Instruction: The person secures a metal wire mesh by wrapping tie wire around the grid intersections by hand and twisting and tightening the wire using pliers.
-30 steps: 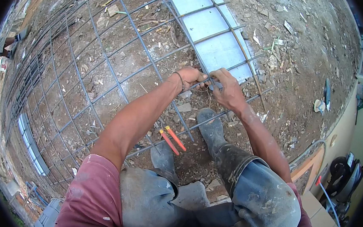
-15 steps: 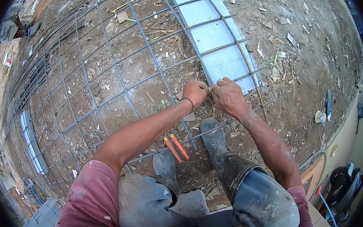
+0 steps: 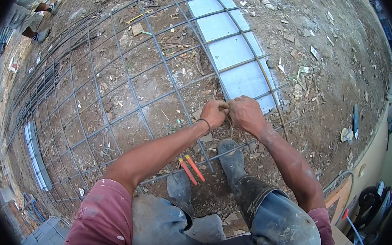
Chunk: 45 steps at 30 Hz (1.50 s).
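My left hand and my right hand meet at a bar crossing of the rebar grid. Both have their fingers closed in a pinch; what they grip is too small and covered to name. Just beyond my hands, a long pale board lies beneath the bars at the grid's right side. Pliers with red-orange handles hang at the grid's near edge, in front of my left boot. My right boot stands below my hands.
Another pale board lies under the grid at the left. A person's legs show at the upper left. Loose bars are bundled at the left. A grey case sits at the lower left, a wall at the right.
The fingers of both hands have closed in tighter at the crossing. The view has shifted, so the grid and board sit lower in it. More of the other person's legs shows.
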{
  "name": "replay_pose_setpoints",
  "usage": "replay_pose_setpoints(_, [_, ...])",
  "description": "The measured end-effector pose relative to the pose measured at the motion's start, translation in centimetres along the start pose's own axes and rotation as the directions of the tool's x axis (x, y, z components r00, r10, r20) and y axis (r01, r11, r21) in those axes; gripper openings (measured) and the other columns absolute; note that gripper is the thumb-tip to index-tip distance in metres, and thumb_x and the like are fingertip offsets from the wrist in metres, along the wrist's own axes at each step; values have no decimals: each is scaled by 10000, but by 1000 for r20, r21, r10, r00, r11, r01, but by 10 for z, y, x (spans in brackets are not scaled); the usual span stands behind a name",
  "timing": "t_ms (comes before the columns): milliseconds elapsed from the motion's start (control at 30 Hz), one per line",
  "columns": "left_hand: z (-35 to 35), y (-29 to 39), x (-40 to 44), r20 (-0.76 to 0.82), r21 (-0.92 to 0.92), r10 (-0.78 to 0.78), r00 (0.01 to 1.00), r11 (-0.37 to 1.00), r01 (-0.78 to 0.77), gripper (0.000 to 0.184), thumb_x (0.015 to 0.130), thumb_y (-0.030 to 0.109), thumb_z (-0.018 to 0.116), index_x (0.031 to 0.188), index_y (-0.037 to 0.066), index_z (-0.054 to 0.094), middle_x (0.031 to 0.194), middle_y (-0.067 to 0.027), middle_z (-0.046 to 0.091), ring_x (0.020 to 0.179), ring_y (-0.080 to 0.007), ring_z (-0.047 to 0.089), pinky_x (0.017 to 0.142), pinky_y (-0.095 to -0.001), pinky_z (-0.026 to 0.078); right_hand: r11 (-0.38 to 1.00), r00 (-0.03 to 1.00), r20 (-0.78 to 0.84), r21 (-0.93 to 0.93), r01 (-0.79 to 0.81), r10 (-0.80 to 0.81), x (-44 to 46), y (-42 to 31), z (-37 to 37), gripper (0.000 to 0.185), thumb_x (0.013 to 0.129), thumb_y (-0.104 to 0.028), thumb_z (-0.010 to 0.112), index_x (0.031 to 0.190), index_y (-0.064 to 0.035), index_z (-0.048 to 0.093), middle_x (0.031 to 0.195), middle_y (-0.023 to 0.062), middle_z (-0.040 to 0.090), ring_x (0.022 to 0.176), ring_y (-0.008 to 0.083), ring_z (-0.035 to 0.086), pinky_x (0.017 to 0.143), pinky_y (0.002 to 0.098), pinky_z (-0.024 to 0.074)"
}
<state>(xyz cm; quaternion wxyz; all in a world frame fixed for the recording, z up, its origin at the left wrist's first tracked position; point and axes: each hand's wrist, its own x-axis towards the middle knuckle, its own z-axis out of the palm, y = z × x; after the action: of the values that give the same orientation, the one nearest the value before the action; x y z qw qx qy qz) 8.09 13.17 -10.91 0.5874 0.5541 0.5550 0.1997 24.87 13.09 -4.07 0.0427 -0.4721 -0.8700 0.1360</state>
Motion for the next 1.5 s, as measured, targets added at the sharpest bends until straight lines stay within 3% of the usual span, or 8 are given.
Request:
replay_pose_setpoints(100, [-3,6,-1,44,43,-61,997,997,60,175,947,79,712,1095,-2,755,1018,-130,790,928,-217,741,871,-372,580,928,951,-28,228,-295,309,4,15,18,90,802,-127,696,823,-41,710,759,144,736,664,311,703,659,446,569])
replay_pose_setpoints(267, [1,-4,1,32,126,4,999,992,-8,198,930,147,771,1052,-5,737,975,-126,784,909,-204,741,846,-362,582,-130,487,485,792,-597,726,2,29,33,93,870,-18,696,797,36,711,710,174,725,571,199,667,515,320,518])
replay_pose_setpoints(533, [13,10,-6,-197,52,64,978,997,-55,492,845,168,866,1207,-1,577,864,-127,744,814,-248,750,735,-398,575,-315,470,542,820,-478,697,-9,18,19,71,967,-14,669,928,44,684,771,147,729,570,165,679,476,276,526])
replay_pose_setpoints(967, [16,13,-15,-141,512,625,768,710,-483,172,920,216,757,991,61,738,969,-112,657,912,-342,670,771,-465,541,-289,431,482,850,-440,763,-7,20,25,34,860,17,721,829,2,718,686,67,661,499,111,530,453,279,410])
replay_pose_setpoints(1100, [22,18,-10,-225,242,304,926,938,-248,90,897,168,756,916,81,766,983,-104,623,961,-323,636,814,-467,499,-324,423,461,876,-357,780,-26,11,34,20,853,10,733,837,6,722,692,72,666,510,112,540,468,269,423])
replay_pose_setpoints(1267, [5,30,7,-83,471,404,911,822,-321,103,866,203,796,855,102,780,1032,-70,618,1058,-299,565,929,-460,417,345,546,-104,867,-359,831,-51,-32,49,86,894,-51,743,884,33,729,677,78,684,559,160,610,545,347,488])
replay_pose_setpoints(1400, [-8,44,36,247,534,407,879,700,-475,86,791,218,823,820,140,802,1072,-45,589,1114,-259,507,933,-424,354,891,754,-503,385,-242,423,-44,-39,47,52,888,-34,733,853,-20,697,754,148,691,626,307,678,587,427,518])
replay_pose_setpoints(1500, [-14,51,40,258,534,396,881,701,-472,137,730,232,870,824,156,806,1070,-53,593,1111,-277,517,945,-424,373,951,861,-421,237,-200,286,-42,-35,45,78,877,-13,681,947,-42,661,770,126,641,675,357,665,594,450,530])
